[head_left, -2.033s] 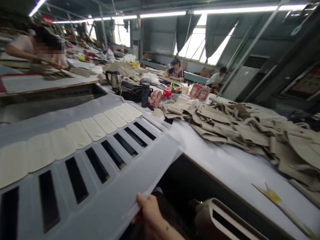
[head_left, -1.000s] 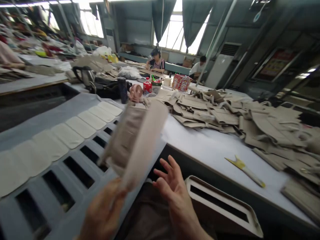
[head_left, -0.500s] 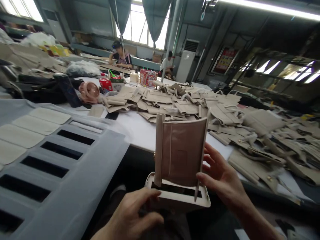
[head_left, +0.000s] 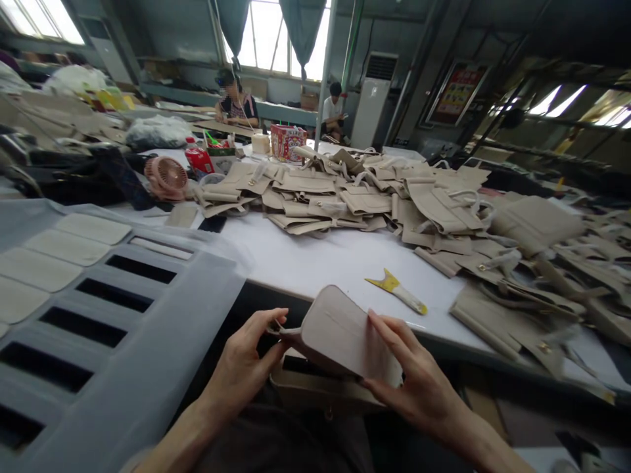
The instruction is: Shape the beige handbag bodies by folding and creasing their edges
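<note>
I am holding a beige leather piece point(head_left: 340, 328) in front of me, tilted, just above a beige box-shaped bag point(head_left: 323, 392) with a dark slot in its top. My left hand point(head_left: 246, 358) is pinching the piece's left edge between thumb and fingers; my right hand point(head_left: 419, 374) is gripping its right side, fingers on the upper face, thumb at the lower edge. Beyond, a yellow-and-white forked tool point(head_left: 397, 291) is lying on the white table point(head_left: 305, 259), and a heap of beige bag pieces point(head_left: 335, 194) is spreading behind it. To my left, a grey sheet point(head_left: 162, 315) with dark slots is bearing a row of cream panels point(head_left: 93, 228). A pink fan point(head_left: 167, 177) is standing near a red bottle point(head_left: 198, 159). Farther back, two people are sitting.
</note>
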`<state>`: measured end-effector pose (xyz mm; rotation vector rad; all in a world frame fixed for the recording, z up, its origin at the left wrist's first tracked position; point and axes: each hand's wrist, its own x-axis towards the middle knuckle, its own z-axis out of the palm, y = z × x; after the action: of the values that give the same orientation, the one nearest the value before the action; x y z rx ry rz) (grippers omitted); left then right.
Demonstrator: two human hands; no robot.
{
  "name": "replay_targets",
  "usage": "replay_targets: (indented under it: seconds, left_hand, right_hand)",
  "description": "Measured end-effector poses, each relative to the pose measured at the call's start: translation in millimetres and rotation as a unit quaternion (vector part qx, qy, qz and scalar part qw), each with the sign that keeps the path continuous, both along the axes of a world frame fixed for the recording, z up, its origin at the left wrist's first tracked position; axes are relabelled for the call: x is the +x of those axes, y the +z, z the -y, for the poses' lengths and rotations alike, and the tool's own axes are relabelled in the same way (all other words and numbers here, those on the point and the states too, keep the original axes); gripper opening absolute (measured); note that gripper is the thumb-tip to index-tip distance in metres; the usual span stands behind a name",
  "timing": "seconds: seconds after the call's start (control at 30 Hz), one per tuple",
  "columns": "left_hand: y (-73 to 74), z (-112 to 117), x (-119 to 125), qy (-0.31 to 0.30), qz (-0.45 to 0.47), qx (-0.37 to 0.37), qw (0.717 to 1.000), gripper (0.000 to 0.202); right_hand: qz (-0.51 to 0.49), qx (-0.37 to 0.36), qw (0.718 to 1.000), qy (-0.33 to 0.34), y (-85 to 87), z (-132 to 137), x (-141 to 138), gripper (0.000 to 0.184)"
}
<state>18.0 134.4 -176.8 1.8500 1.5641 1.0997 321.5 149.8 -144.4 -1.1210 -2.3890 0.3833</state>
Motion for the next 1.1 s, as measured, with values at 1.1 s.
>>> replay_targets:
  seconds: [1.1]
  left_hand:
    - [-104.0,30,39,0.049,0.629,-0.247,0.736,0.055]
  right_hand:
    - [0.238,-0.240,0.926,0.168,-6.0,-50,-32,0.043]
